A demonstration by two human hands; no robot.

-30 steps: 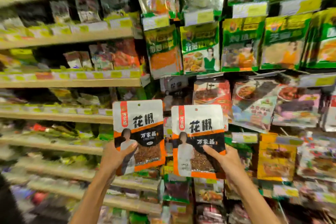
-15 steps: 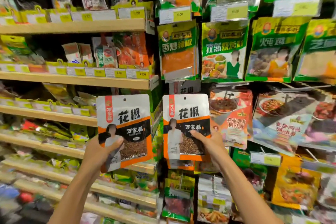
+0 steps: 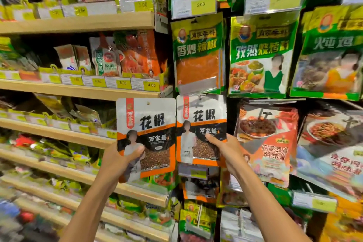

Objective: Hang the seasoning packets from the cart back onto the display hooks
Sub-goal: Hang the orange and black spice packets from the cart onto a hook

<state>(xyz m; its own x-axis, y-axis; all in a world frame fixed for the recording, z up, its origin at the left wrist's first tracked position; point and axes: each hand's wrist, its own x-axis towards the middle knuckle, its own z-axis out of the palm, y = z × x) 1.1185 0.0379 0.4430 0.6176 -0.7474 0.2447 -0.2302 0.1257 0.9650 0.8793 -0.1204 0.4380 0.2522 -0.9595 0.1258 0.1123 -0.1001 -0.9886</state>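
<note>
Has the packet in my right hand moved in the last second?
Yes. The right-hand packet has risen and shifted left, closing the gap to the green chili packet hanging above it.

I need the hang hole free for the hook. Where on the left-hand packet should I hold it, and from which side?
Hold the left packet by its lower left corner, coming from below, as the left hand does. It is a flat pouch, upright, with its hang hole at the top middle, so a low grip should leave the hole clear.
</note>
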